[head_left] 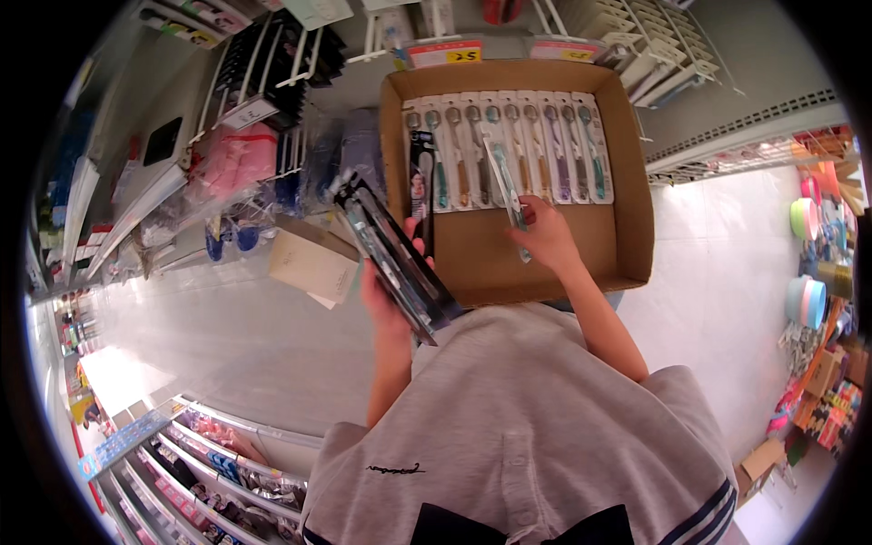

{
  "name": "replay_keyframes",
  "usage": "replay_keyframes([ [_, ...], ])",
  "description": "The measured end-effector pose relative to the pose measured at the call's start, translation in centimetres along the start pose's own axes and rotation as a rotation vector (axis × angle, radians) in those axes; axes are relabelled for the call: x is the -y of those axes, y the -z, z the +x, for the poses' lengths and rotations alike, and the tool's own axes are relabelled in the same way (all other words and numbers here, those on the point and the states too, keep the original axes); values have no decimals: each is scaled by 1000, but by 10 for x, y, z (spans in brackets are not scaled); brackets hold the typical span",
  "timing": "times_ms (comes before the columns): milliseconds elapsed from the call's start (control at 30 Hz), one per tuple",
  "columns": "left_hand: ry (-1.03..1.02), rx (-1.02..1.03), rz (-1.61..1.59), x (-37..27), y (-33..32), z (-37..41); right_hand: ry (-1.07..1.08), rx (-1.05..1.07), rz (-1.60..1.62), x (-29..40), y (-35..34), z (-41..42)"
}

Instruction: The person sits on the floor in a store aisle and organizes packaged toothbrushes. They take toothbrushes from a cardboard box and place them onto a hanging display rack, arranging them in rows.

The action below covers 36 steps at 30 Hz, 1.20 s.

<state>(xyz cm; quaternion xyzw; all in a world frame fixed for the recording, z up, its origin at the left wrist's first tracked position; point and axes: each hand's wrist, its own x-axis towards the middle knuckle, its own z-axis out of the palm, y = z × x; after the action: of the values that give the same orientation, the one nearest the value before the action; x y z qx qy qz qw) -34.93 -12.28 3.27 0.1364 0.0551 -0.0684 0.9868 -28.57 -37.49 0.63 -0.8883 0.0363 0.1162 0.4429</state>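
An open cardboard box [531,269] is right in front of my body, below the shelf hooks. Along its far part lies a row of several packaged toothbrushes [523,146] on white cards, their handles in green, orange, grey and purple. My right hand [545,231], over the box, grips one packaged green toothbrush [505,180] near its lower end; it slants across the row. My left hand [387,293] holds a bundle of black toothbrush packs [395,259] at the box's left edge. Beside its fingertips, one black toothbrush pack [422,184] stands along the box's left wall.
Price tags [445,54] line the shelf edge behind the box. Black packs [262,75] hang on hooks at the upper left, pink bagged goods [242,157] below them. A beige carton [313,262] is left of the box. Coloured basins [806,300] stand far right.
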Motion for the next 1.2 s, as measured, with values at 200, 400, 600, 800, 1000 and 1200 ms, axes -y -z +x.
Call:
replay_keyframes([
  [200,66,-7,-7,7,-3,3,-113,-244,-600,-52,50,-25],
  [400,161,24,35,28,-10,14,-284,-172,-714,-68,73,-37],
  [600,195,41,86,35,-15,15,-193,-184,-707,-88,67,-18],
  [800,104,-2,88,22,-16,7,-188,-156,-701,-94,70,-9],
  [1000,-54,-2,-10,-2,-8,5,-3,-143,-599,-46,56,-17],
  [1200,-75,-22,-2,-15,-2,6,65,22,-452,13,-13,-11],
])
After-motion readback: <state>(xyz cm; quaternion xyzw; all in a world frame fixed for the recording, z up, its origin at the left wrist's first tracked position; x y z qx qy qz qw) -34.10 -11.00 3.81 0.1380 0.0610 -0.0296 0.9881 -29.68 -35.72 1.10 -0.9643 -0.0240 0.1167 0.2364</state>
